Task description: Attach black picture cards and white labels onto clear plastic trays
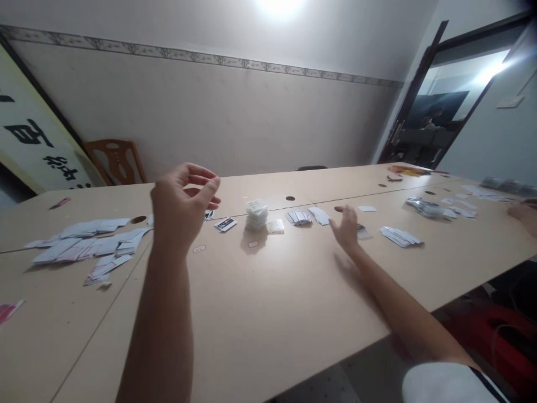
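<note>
My left hand (187, 201) is raised above the table, its thumb tip meeting the curled fingers in a loose pinch with nothing visible in it. Beyond its wrist lie small black-and-white cards (226, 224). My right hand (346, 230), slightly blurred, is low over the table with its fingers apart. Partly behind it is a small clear packet (364, 231) with something dark in it. Between my hands stand a stack of clear plastic bags (257, 215), a single flat bag (276, 226), a pile of white cards (299, 218) and a fanned white stack (319, 216).
White paper slips (79, 246) spread over the left of the table (260, 313). More white slips (400, 236) and a pile of clear packets (424, 207) lie to the right. Another person's hand (522, 215) rests at the right edge. A wooden chair (115, 161) stands behind.
</note>
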Action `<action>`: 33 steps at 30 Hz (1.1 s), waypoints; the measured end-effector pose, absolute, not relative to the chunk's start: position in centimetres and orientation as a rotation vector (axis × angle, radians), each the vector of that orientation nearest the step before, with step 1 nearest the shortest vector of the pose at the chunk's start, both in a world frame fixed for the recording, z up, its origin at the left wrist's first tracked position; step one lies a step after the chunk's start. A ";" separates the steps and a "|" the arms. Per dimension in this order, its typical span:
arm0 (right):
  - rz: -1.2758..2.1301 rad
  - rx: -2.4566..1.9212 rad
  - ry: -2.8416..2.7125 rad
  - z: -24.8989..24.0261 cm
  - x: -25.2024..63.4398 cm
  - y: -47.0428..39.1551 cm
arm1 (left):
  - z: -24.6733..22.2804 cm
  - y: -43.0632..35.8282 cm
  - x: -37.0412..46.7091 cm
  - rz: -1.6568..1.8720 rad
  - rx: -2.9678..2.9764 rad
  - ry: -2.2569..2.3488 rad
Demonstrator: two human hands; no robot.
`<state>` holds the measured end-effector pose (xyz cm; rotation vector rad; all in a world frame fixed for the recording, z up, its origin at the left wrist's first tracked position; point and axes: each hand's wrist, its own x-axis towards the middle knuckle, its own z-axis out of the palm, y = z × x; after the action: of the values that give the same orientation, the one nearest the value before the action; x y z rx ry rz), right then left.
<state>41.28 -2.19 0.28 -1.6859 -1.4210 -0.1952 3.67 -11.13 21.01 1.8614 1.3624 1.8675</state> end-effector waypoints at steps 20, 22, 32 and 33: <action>0.198 -1.662 -1.961 -1.2 24.5 0.9 | 1.0 3.6 7.3 0.802 1.878 2.046; 0.146 -1.703 -1.951 -1.0 24.4 0.7 | 1.0 4.3 7.9 0.807 1.879 2.084; 0.196 -1.771 -1.953 -0.9 24.1 0.6 | 1.6 5.8 11.4 0.750 1.861 2.328; 0.182 -1.780 -1.955 -0.9 24.1 0.5 | 1.8 5.8 11.0 0.730 1.873 2.325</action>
<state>24.12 0.53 -0.87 -1.7798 -1.9553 0.1823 11.02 5.82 1.81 1.8734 2.3247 0.7302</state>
